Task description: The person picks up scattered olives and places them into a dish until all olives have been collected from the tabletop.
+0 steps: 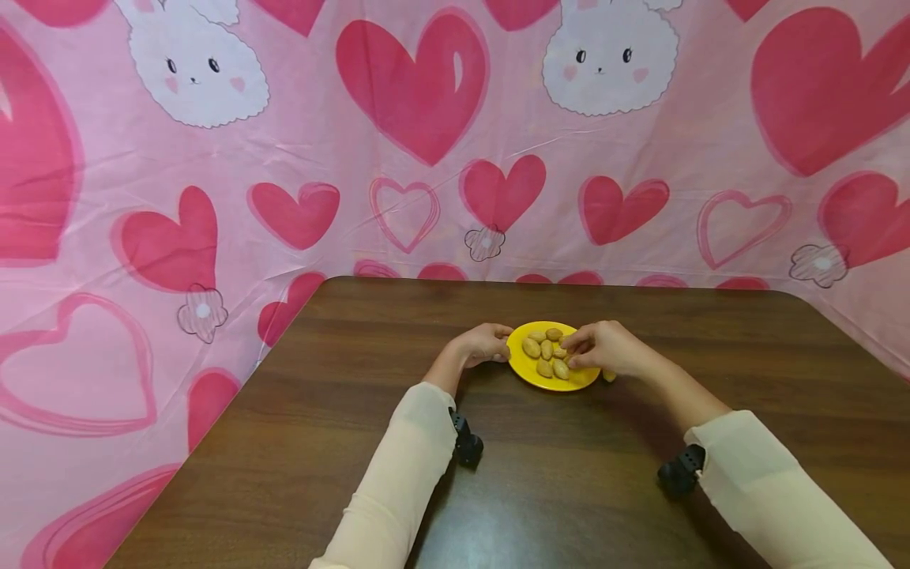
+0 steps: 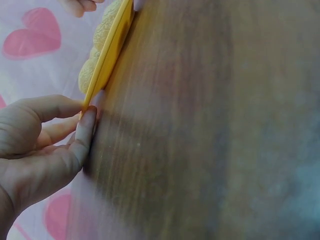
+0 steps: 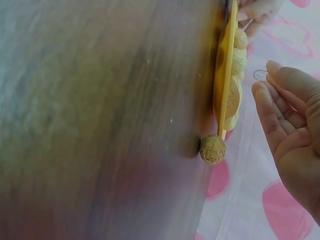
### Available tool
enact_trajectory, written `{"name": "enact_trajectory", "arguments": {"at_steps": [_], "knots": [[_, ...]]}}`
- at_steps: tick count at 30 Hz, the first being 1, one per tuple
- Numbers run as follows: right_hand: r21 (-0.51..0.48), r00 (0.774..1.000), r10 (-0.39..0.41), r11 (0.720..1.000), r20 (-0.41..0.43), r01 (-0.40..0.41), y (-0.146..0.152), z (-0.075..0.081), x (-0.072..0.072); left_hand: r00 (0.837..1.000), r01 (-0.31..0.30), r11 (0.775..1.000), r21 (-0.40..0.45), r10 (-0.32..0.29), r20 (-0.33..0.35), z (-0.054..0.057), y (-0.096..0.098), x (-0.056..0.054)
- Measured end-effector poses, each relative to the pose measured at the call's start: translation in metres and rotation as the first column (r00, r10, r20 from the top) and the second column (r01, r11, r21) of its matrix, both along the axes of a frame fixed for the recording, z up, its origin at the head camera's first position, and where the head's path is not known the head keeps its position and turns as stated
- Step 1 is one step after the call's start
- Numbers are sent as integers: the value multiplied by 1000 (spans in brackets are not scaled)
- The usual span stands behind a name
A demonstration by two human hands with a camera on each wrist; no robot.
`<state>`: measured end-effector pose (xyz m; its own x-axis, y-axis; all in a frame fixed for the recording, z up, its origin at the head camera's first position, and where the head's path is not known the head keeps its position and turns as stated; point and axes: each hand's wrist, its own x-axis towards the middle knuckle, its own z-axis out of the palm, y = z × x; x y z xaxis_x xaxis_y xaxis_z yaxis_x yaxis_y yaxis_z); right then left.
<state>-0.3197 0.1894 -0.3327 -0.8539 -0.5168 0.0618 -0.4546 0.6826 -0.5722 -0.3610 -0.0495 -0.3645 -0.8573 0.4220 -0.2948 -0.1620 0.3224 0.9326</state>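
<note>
A round yellow plate (image 1: 524, 367) rests on the table, bearing several tan, wrinkled nuts that look like walnuts (image 1: 546, 349). My left hand (image 1: 483, 345) pinches the plate's left rim between thumb and fingers, as the left wrist view confirms at the plate edge (image 2: 106, 60). Over the plate's right side hovers my right hand (image 1: 613, 348). In the right wrist view, the right hand (image 3: 295, 120) has its thumb and fingertips close together, apart from the nuts, with nothing visible between them. One loose walnut (image 3: 213, 149) lies on the table beside the plate's right edge.
The brown wooden table (image 1: 554, 458) stretches around the plate and ends at a rounded far edge. Behind it hangs a pink cloth (image 1: 526, 134) with hearts and rabbits. Each wrist carries a small black camera (image 1: 467, 442).
</note>
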Motion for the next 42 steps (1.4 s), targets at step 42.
{"name": "enact_trajectory", "arguments": {"at_steps": [42], "knots": [[-87, 924, -331, 944, -190, 320, 39, 4, 8, 1000, -8, 1000, -4, 8, -8, -3, 0, -2]]}}
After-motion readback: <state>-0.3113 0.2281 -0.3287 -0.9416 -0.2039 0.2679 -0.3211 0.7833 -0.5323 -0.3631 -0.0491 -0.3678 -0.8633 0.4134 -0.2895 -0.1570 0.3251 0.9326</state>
